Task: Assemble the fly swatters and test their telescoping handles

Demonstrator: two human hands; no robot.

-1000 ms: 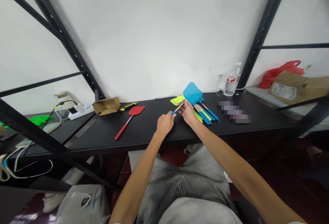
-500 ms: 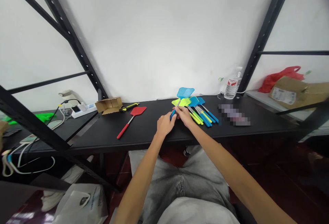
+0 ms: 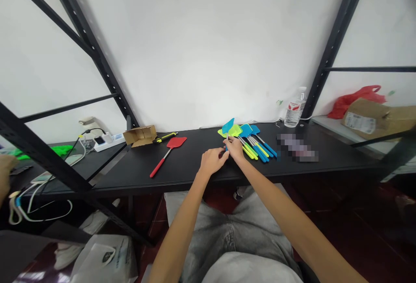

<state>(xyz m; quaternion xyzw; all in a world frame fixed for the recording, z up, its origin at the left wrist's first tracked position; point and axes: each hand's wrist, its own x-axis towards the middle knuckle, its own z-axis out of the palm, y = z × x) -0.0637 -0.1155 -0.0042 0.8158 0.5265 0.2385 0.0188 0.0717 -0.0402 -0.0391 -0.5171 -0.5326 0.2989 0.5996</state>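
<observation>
A blue fly swatter (image 3: 228, 125) stands tilted up over the table, its head turned nearly edge-on. Closed around its shaft and the top of its handle is my right hand (image 3: 234, 148). My left hand (image 3: 212, 161) is curled at the lower handle, which the fingers mostly hide. Just right of my hands lie yellow-green fly swatters (image 3: 249, 151) and blue fly swatters (image 3: 268, 148), side by side with handles toward me. A red fly swatter (image 3: 176, 142) lies apart on the left.
An open cardboard box (image 3: 140, 136) and a yellow-black utility knife (image 3: 166, 137) lie at the back left of the black table (image 3: 191, 168). A water bottle (image 3: 294, 108) stands back right, beyond a blurred item (image 3: 297, 148). A power strip (image 3: 108, 142) and another person's hand (image 3: 4, 174) are far left.
The held swatter's head has turned from face-on to nearly edge-on and sits slightly lower. My right hand grips around the shaft, and less of the blue handle shows at my left hand.
</observation>
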